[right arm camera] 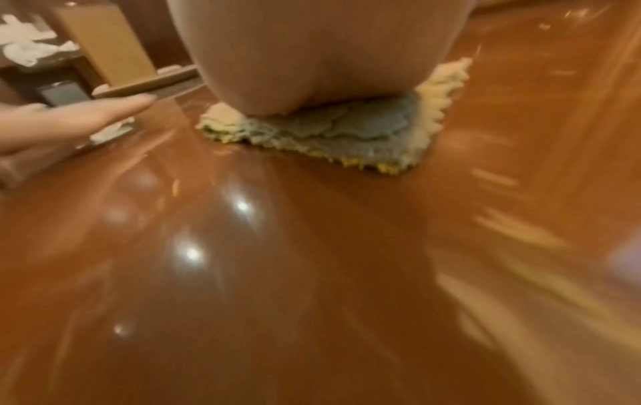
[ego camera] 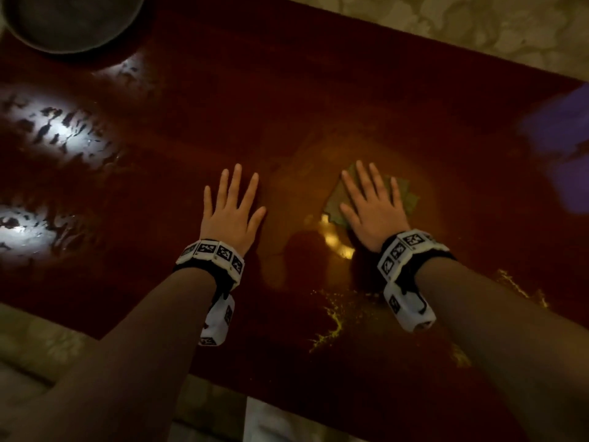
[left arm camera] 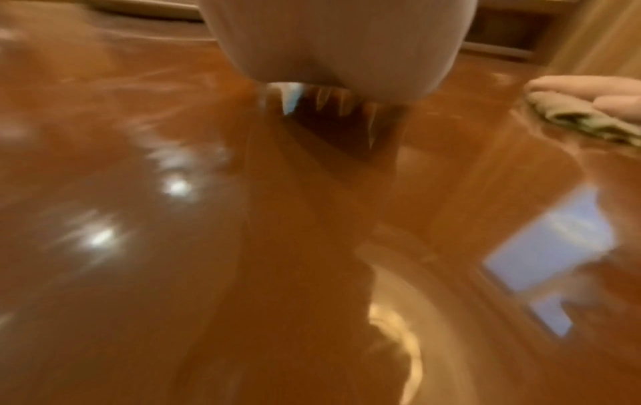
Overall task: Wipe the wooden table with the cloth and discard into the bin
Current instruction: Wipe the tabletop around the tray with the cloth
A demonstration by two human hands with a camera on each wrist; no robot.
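Note:
The glossy red-brown wooden table (ego camera: 318,90) fills the head view. My right hand (ego camera: 373,208) lies flat, fingers spread, pressing a greenish cloth (ego camera: 404,193) onto the table right of centre. In the right wrist view my palm (right arm camera: 312,49) sits on the frayed cloth (right arm camera: 346,131). To its left, my left hand (ego camera: 231,212) rests flat on bare wood with straight fingers and holds nothing. The left wrist view shows its palm (left arm camera: 333,41), with the cloth (left arm camera: 583,115) at the right edge. A dark round container (ego camera: 73,20) stands at the far left corner.
A blurred purple thing (ego camera: 561,145) sits at the table's right edge. Patterned pale floor (ego camera: 478,27) lies beyond the far edge, and a pale cushion (ego camera: 32,346) is at the near left. Yellowish streaks (ego camera: 331,327) shine on the wood near my right forearm.

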